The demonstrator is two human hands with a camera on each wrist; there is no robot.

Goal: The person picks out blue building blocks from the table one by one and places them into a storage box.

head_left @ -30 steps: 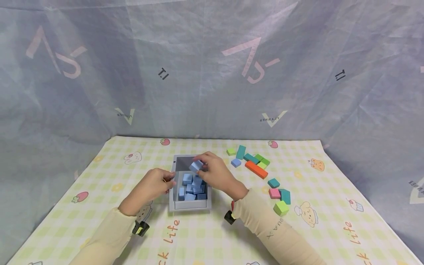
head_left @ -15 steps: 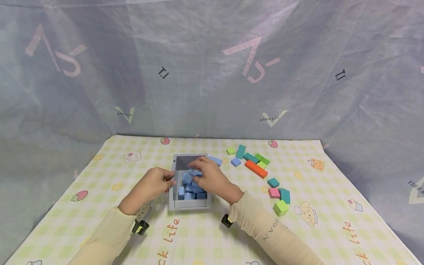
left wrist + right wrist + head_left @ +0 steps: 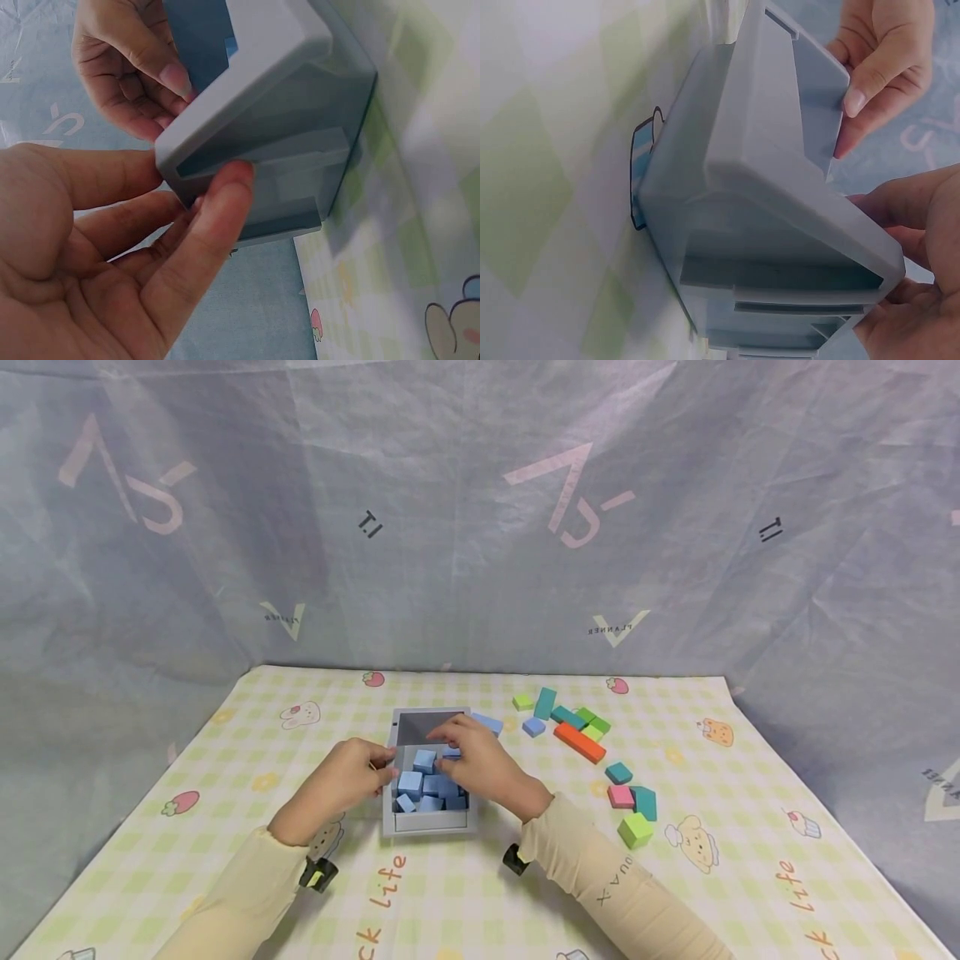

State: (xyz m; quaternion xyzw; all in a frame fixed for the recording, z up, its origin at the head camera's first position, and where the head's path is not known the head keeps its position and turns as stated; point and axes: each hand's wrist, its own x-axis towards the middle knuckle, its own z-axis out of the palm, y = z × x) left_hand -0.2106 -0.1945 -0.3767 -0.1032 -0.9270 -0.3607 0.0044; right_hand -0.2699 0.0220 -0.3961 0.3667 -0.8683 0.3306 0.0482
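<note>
A grey plastic box (image 3: pixel 430 827) holding several light blue blocks (image 3: pixel 424 762) stands on the table in the head view. My left hand (image 3: pixel 349 775) grips its left wall between thumb and fingers. In the left wrist view, that hand's index finger (image 3: pixel 112 176) lies at the box's rim and the thumb (image 3: pixel 221 210) presses the outer side. My right hand (image 3: pixel 486 768) reaches over the right wall, thumb and index finger apart above the blocks, with nothing seen between them. It hides part of the box's right side, and the right wrist view does not show the blocks.
Just right of the box lies a blue block (image 3: pixel 487 724). Farther right are a small blue block (image 3: pixel 534 727), a long orange block (image 3: pixel 580 742), teal (image 3: pixel 545 703), green and lime (image 3: pixel 636 831) blocks, and a pink block (image 3: pixel 621 797). A patterned cloth (image 3: pixel 247 827) covers the table.
My right hand has let a light blue block go into the box and lowered slightly. Blocks inside have shifted toward the near left. The blue block right of the box has come into view.
</note>
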